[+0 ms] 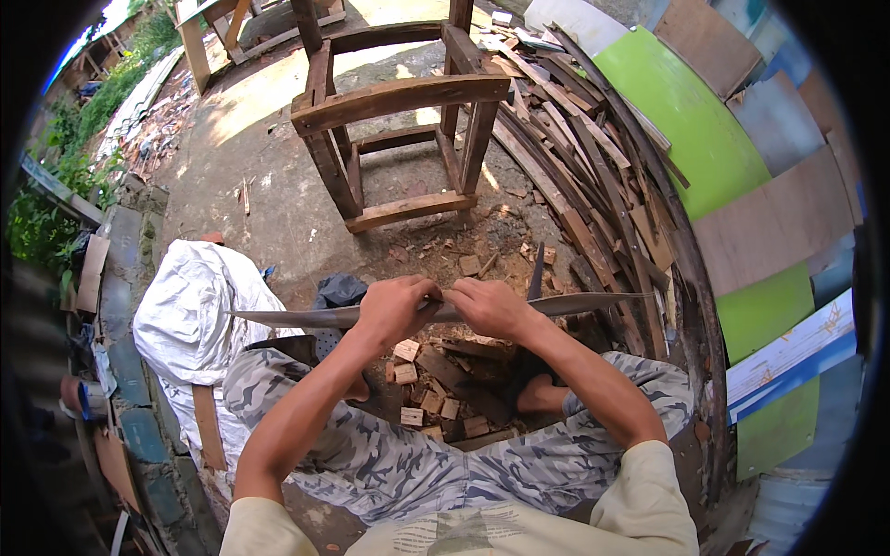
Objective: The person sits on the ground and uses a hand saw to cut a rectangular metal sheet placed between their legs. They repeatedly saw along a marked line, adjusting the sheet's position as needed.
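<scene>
Person's sitting low outdoors, knees apart in camo trousers (pixel 389 454), holding a long thin strip (pixel 436 313) level across in front of them. Left hand (pixel 394 310) is clenched around it near the middle, right hand (pixel 491 308) grasping it just beside, the two nearly touching. The strip tapers to points on both sides. Wood offcuts (pixel 436 389) litter the ground between the feet. A wooden frame (pixel 399 120) stands beyond, stacked planks (pixel 575 157) to the right, a white sack (pixel 199 306) on the left.
</scene>
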Demonstrator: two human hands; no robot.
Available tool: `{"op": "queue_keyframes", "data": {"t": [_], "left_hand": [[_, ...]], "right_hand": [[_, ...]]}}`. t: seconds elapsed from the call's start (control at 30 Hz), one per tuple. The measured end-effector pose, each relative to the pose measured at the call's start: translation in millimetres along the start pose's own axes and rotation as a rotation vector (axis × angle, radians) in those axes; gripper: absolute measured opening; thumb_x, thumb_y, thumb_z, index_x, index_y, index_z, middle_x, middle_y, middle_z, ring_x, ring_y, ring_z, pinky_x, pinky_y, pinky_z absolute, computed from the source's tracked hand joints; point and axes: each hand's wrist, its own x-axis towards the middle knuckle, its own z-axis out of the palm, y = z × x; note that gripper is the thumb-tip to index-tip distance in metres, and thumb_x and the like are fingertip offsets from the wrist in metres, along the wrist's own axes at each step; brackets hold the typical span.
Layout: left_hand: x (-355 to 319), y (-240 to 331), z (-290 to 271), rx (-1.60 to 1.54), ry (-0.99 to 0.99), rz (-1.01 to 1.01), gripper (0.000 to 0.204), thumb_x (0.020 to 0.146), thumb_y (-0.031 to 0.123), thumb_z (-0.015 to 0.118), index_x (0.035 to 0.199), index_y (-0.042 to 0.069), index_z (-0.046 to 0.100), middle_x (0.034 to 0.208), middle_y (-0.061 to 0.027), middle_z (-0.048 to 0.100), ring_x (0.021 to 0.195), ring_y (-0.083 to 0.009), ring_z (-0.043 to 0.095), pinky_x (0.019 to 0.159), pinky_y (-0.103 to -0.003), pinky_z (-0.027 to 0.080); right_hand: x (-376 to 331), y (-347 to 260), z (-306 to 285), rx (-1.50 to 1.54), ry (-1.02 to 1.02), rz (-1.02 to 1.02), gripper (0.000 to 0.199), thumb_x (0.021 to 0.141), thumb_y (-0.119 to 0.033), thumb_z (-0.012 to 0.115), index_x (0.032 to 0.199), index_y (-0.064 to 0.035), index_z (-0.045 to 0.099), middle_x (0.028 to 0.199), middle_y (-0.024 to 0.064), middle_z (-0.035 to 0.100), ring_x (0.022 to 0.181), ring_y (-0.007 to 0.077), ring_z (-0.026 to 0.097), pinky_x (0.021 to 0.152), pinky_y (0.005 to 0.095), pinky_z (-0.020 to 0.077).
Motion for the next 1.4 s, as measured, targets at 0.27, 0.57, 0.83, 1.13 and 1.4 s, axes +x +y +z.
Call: {"op": "queue_keyframes", "data": {"t": [0.27, 0.57, 0.83, 1.13, 1.4], "left_hand": [[10.1, -9.3, -13.2, 0.007, 0.086, -0.019, 0.013, 0.084, 0.019, 0.068, 0.095, 0.012, 0.069, 0.091, -0.0078, 0.069, 0.086, -0.0309, 0.069, 0.071, -0.043, 0.055], [24.8, -11.7, -36.7, 0.012, 0.068, -0.02, 0.015, 0.09, 0.021, 0.066, 0.098, 0.009, 0.063, 0.094, -0.0098, 0.068, 0.094, -0.0308, 0.066, 0.078, -0.044, 0.053], [43.5, -32.9, -10.5, 0.016, 0.179, -0.038, 0.013, 0.089, 0.017, 0.065, 0.098, 0.008, 0.062, 0.095, -0.0099, 0.068, 0.092, -0.0307, 0.066, 0.077, -0.044, 0.053], [60.5, -53.6, 38.5, -0.009, 0.203, -0.066, 0.013, 0.086, 0.013, 0.067, 0.098, 0.008, 0.063, 0.094, -0.0097, 0.067, 0.09, -0.0312, 0.066, 0.077, -0.043, 0.053], [70.7, -52.9, 71.4, -0.078, 0.175, -0.039, 0.014, 0.084, 0.012, 0.071, 0.095, 0.009, 0.063, 0.09, -0.0078, 0.066, 0.086, -0.0299, 0.066, 0.073, -0.041, 0.053]], "right_hand": [[26.9, 11.7, -3.6, -0.026, -0.02, -0.018, 0.015, 0.085, -0.008, 0.062, 0.1, -0.0042, 0.061, 0.085, 0.0086, 0.058, 0.077, 0.0274, 0.065, 0.061, 0.0385, 0.0538], [51.4, 14.6, -22.6, -0.083, 0.003, 0.02, 0.017, 0.081, -0.01, 0.062, 0.098, -0.0074, 0.062, 0.088, 0.0065, 0.061, 0.085, 0.0259, 0.067, 0.067, 0.0384, 0.0563], [16.1, 62.9, -33.9, -0.177, 0.555, 0.404, 0.025, 0.097, -0.02, 0.062, 0.117, -0.0044, 0.062, 0.094, 0.0121, 0.067, 0.085, 0.027, 0.067, 0.073, 0.0382, 0.0553], [-252.1, 72.7, 153.8, 0.226, 0.006, 1.858, 0.045, 0.09, -0.028, 0.062, 0.13, -0.0083, 0.058, 0.123, 0.0207, 0.066, 0.12, 0.0381, 0.06, 0.101, 0.0468, 0.0476], [-260.0, 44.8, 227.9, 0.204, -0.472, 1.864, 0.061, 0.083, -0.03, 0.069, 0.139, -0.0118, 0.054, 0.141, 0.0168, 0.056, 0.133, 0.0345, 0.051, 0.11, 0.0482, 0.0421]]}}
